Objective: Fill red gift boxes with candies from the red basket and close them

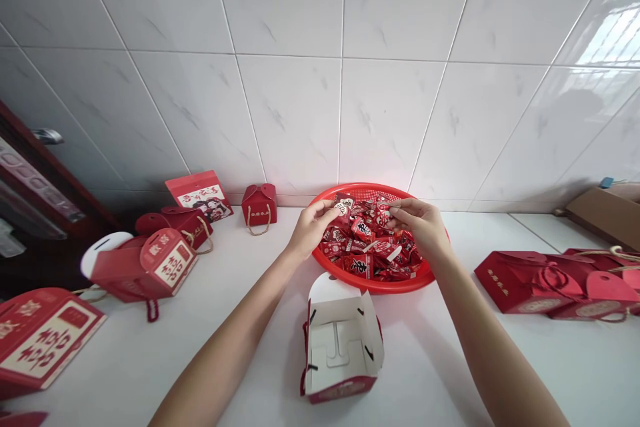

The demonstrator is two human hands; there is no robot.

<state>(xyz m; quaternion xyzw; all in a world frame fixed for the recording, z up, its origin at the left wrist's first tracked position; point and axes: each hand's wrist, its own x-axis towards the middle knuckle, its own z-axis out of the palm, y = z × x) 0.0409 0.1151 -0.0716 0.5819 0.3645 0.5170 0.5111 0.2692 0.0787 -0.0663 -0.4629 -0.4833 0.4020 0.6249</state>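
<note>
Over the left side of a red plastic basket (380, 286), my left hand (314, 225) pinches a wrapped candy (344, 205) with a cream and red wrapper. At the basket's right side, my right hand (419, 221) has its thumb and fingers closed on another red wrapped candy (383, 215). Many red candy packets (357, 265) fill the basket below both hands. Just in front of it, between my forearms, stands an open gift box (336, 347), red outside and white inside, with nothing in it and its flaps up.
Red gift boxes (145, 267) stand along the left, with a small one (260, 205) by the tiled wall and a printed card box (203, 197) behind. More closed red boxes (530, 283) sit at the right, near a brown cardboard box (607, 217).
</note>
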